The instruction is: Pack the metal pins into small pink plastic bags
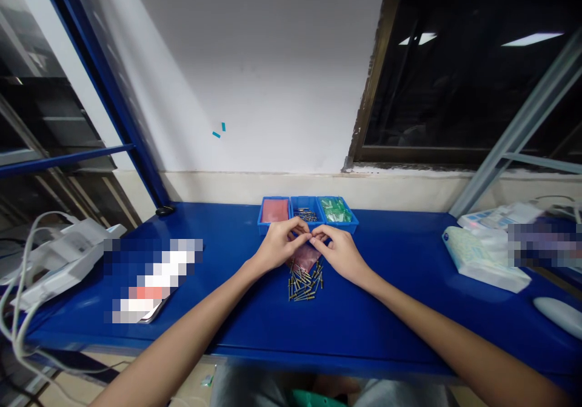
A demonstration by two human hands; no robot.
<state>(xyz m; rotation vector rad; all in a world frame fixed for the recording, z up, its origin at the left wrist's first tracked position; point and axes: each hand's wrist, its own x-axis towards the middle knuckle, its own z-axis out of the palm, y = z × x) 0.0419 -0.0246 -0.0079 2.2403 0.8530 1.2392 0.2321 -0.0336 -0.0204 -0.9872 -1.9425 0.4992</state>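
My left hand (280,242) and my right hand (337,250) meet at the middle of the blue table. Their fingertips pinch the top edge of a small pink translucent bag (305,258). Just below the bag lies a loose pile of metal rivets (304,283). Behind my hands stand three joined blue bins. The left bin holds pink bags (275,210), the middle one holds loose metal pieces (305,214), and the right one holds green bags (335,209). My fingers partly cover the bins' front and the bag's top.
On the blue table (386,328), a partly blurred phone (157,310) lies at the left, near white power strips with cables (68,264). A tissue pack (486,258) and a white rounded object (558,316) are at the right.
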